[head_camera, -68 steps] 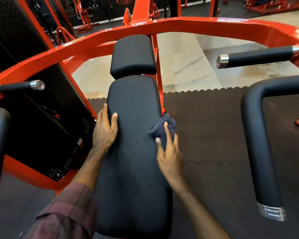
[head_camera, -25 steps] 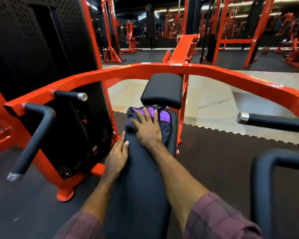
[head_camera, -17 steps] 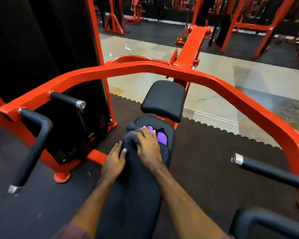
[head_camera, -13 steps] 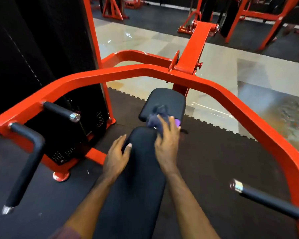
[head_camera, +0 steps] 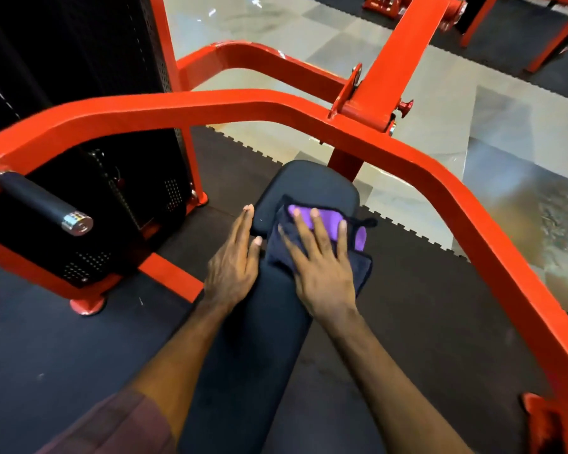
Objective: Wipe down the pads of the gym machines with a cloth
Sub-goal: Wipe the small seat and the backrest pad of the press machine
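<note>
Head view — right hand [head_camera: 322,267], fingers flat and spread, presses the cloth [head_camera: 325,237] across the seam; the small pad [head_camera: 312,188] lies just ahead, left hand [head_camera: 233,263] flat alongside.

Two bare forearms in view, no gloves, no watch, no rings or bands visible on either of the hands. Left hand [head_camera: 233,263] and right hand [head_camera: 322,270] both have short, pale nails. Only clothing visible: a sleeve [head_camera: 118,427] at near left, dull maroon, faint plaid pattern, ending below the elbow. Right arm shows no sleeve in frame.
</note>
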